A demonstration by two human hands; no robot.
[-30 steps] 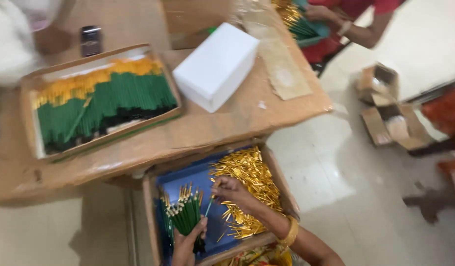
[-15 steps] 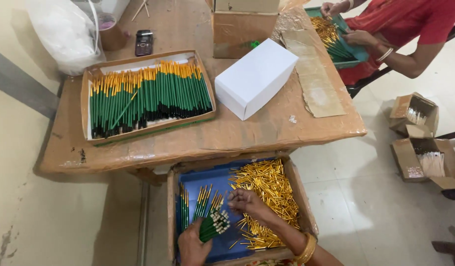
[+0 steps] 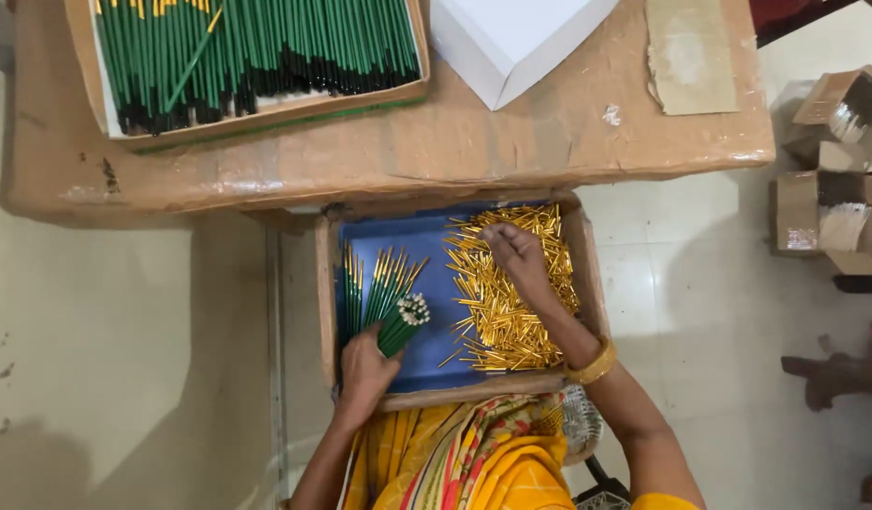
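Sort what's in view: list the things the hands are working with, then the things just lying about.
In use:
left hand holding a bundle of green pencils
right hand on the pile of gold caps
blue-lined tray

Lying about:
box of finished green pencils
white box
cardboard scrap
small cartons on the floor

Bright, even daylight, sharp overall.
Soft shadow under the table (image 3: 549,156) edge; mild glare on the floor (image 3: 701,312), right of frame.

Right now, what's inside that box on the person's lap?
A blue-lined box holds a heap of gold tubes under the right hand, and green pencils; the left hand grips a bundle, hiding its lower ends.
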